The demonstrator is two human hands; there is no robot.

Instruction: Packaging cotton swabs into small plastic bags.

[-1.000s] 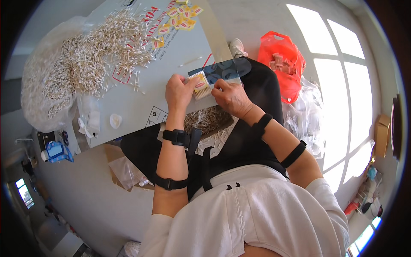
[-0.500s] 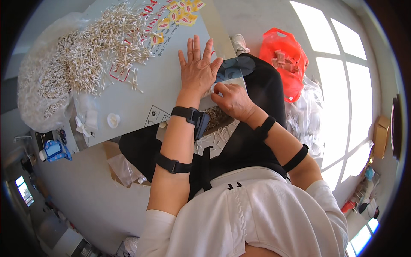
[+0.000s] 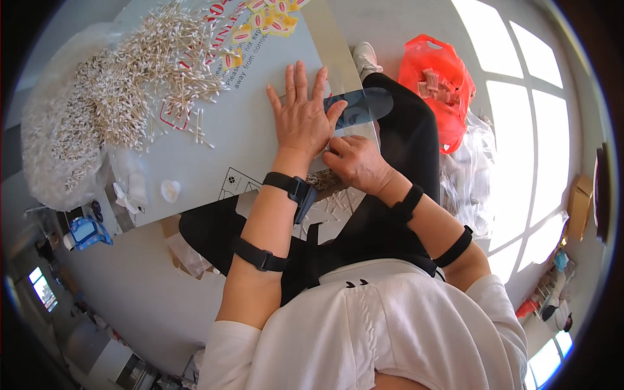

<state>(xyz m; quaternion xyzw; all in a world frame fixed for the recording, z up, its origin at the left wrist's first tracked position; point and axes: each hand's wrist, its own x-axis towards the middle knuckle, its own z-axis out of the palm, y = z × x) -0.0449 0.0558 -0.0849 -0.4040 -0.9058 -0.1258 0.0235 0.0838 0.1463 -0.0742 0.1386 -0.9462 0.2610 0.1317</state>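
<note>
My left hand (image 3: 304, 120) lies on the grey tabletop (image 3: 195, 162) near its right edge, fingers spread flat. Close beside its heel, my right hand (image 3: 357, 161) is closed with curled fingers; whatever it pinches is hidden. A see-through bluish plastic piece (image 3: 354, 109) lies by my left thumb and reaches past the table edge. At the upper left spreads a big heap of cotton swabs (image 3: 123, 97), part of it inside a clear plastic bag (image 3: 42, 156). Below my hands, partly covered, more swabs (image 3: 335, 207) lie in a container at my lap.
Yellow-and-white paper labels (image 3: 270, 19) lie at the table's far side. A small white cup-like piece (image 3: 171, 190) sits near the front edge. On the floor to the right are a red plastic bag (image 3: 437, 84) holding pinkish bundles and a clear plastic bag (image 3: 468, 175).
My left hand has shifted slightly toward me, still flat. My right hand has moved a little right and toward me, still closed.
</note>
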